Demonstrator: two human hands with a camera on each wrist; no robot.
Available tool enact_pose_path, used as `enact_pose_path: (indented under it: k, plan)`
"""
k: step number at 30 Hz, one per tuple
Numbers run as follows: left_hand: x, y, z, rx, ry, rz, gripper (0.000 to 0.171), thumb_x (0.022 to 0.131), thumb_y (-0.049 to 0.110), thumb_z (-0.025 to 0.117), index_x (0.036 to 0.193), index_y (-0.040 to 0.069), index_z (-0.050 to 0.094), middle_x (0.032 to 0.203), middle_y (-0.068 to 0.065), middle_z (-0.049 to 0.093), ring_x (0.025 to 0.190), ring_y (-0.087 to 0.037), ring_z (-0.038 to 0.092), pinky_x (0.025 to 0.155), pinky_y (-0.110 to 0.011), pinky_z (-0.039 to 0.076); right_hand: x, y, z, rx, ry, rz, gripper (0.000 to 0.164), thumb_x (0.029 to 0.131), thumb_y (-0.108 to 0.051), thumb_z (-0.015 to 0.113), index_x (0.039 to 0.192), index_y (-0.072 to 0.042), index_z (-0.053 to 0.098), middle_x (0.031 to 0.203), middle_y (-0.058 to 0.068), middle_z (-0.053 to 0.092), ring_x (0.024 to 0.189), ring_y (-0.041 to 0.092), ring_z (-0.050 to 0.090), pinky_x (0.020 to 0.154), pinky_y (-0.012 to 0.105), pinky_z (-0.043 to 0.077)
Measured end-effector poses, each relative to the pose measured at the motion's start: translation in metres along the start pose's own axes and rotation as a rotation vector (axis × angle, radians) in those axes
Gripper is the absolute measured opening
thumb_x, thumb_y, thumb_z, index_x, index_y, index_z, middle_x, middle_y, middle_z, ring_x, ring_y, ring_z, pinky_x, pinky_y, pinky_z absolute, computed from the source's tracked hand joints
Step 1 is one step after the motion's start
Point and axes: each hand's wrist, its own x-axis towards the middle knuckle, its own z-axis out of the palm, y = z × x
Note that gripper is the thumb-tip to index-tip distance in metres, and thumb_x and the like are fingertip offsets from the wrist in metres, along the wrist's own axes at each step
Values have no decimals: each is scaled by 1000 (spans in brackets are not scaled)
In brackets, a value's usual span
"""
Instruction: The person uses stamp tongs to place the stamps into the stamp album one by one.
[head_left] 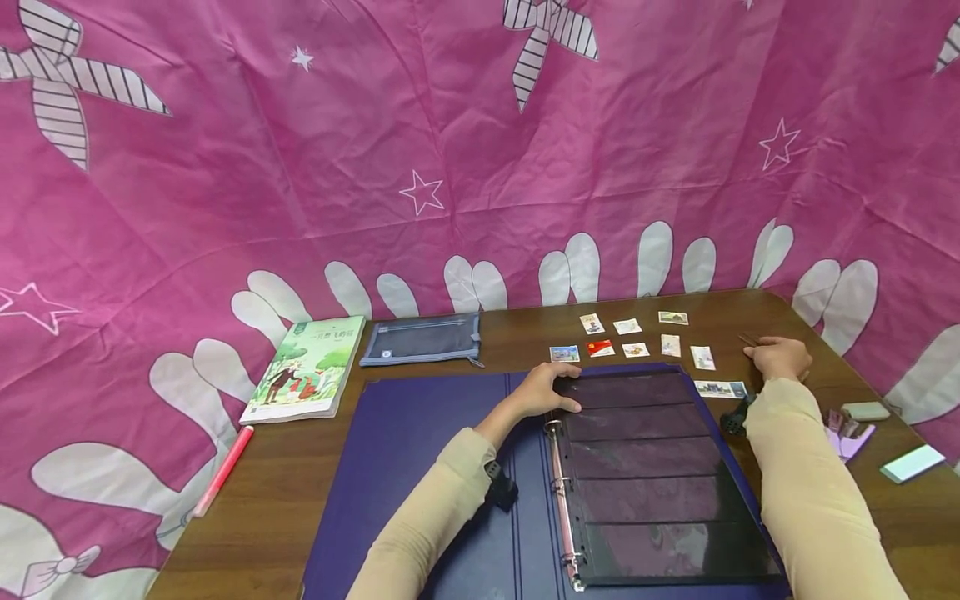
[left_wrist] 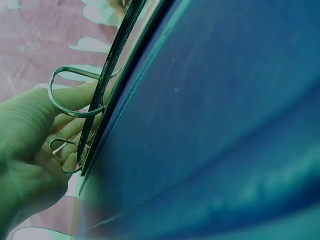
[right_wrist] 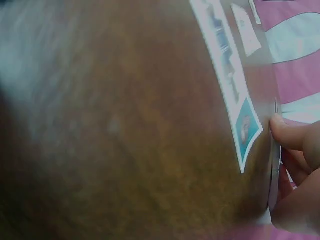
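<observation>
A dark blue ring binder (head_left: 427, 450) lies spread on the wooden table, with a black pocket page (head_left: 652, 458) on its metal rings (head_left: 553, 427). My left hand (head_left: 536, 392) rests on the page's top left corner, beside the top ring, fingers spread. In the left wrist view that hand (left_wrist: 30, 135) lies close by the rings, its fingertips partly hidden. To the right of the stamps, my right hand (head_left: 780, 360) pinches slim metal tweezers (head_left: 747, 340). The right wrist view shows the tweezers (right_wrist: 274, 175) between thumb and fingers, near a long stamp (right_wrist: 230, 75).
Several small stamps (head_left: 635, 350) lie behind the binder. A zip pouch (head_left: 423, 340), a green-covered book (head_left: 307, 367) and a red marker (head_left: 225, 471) are at the left. On the right are a purple clip-like item (head_left: 851, 442), an eraser-like block (head_left: 865, 411) and a white-green block (head_left: 912, 463).
</observation>
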Motion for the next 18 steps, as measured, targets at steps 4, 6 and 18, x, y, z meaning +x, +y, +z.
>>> enact_pose_path:
  k: [4,6,18]
  plan:
    - [-2,-1,-1,22,-7,-19,57,74,18,77,127,10,56,131,-5,58,126,-20,50,105,-31,39,3,4,4,38,39,16,31,88,-27,56,112,-9,66,142,26,38,129,46,31,105,46,33]
    - [-3,-1,-1,54,-11,-19,56,75,20,77,126,9,57,132,-6,57,128,-21,48,107,-32,37,5,7,6,67,51,31,20,88,-25,57,83,-24,77,140,25,40,129,45,33,106,44,33]
    - [-1,5,-1,192,-17,-6,48,78,27,74,120,8,61,131,-2,53,125,-22,44,107,-32,34,0,-11,-3,354,80,-58,31,91,-32,54,118,-21,64,89,-14,68,97,7,56,87,18,39]
